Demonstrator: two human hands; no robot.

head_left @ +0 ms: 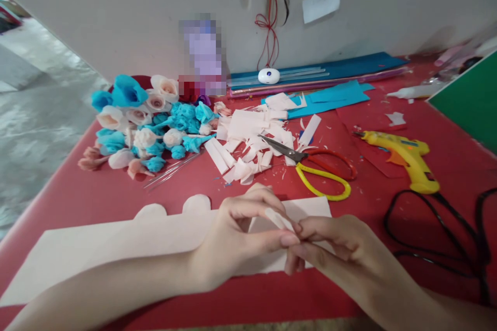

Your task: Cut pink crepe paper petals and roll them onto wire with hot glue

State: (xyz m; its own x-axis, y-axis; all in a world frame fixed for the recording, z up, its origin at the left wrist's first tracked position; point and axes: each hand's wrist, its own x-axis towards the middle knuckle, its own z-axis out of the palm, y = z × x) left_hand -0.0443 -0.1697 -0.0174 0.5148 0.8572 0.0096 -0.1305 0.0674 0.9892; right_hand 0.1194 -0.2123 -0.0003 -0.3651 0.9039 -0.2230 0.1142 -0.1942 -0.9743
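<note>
Between the fingertips of both hands is a small pale pink paper petal (280, 220), partly hidden by the fingers. My left hand (243, 238) pinches it from the left, thumb in front and fingers behind. From the right, my right hand (345, 253) grips its lower end between thumb and forefinger. Under the hands lies a long pale paper strip (116, 248). Two rounded paper petals (197, 205) rest at its upper edge. Scissors (298, 156) with one red and one yellow handle lie beyond the hands, blades on pale paper scraps (248, 126).
Blue, white and pink paper flowers (182, 116) are heaped at the left. A yellow glue gun (407, 155) lies at the right, its black cable (427, 258) looping near my right arm. Blue paper (330, 98), a small white device (268, 76) and a green board (469, 103) are farther back.
</note>
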